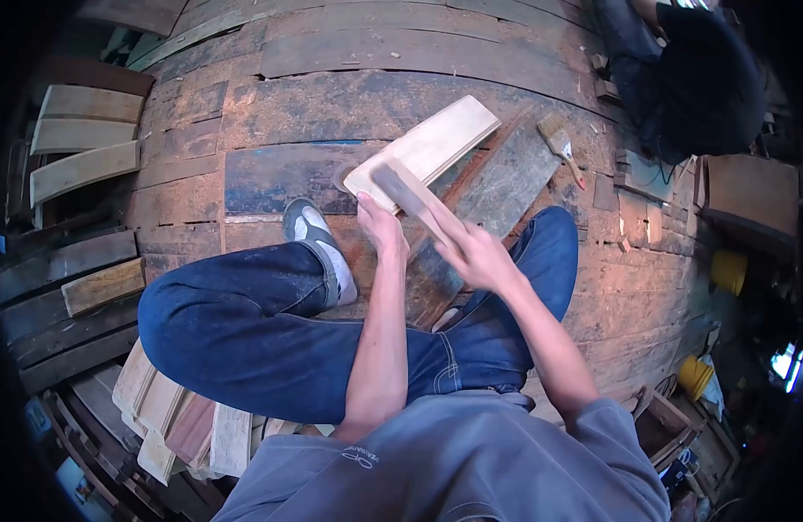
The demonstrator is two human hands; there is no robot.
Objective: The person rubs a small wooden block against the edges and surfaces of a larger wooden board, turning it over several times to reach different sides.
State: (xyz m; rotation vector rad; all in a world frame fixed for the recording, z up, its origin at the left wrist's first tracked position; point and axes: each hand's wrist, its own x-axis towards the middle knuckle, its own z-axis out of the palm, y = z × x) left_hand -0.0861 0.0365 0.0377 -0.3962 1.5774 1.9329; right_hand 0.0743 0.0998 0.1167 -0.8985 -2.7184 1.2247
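Note:
A pale wooden board (pixel 449 130) with a moulded long edge lies slanted in front of me. My left hand (pixel 382 224) grips its near corner, thumb on top and the other fingers mostly hidden. My right hand (pixel 480 257) is wrapped around a flat wooden stick (pixel 432 217). The stick's brownish-grey far end overlaps the board's near end in this view. Under the board's near left corner shows the edge of a round brown piece (pixel 341 177). Beneath and to the right runs a worn grey plank (pixel 519 178).
A paintbrush (pixel 560 148) lies on the plank's far end. Pale boards (pixel 86 122) are stacked at left, with more boards (pixel 179 418) beside my knee. Another person's dark clothing (pixel 710 87) shows at upper right. Sawdust covers the plank floor (pixel 332 104). Yellow containers (pixel 729 271) stand at right.

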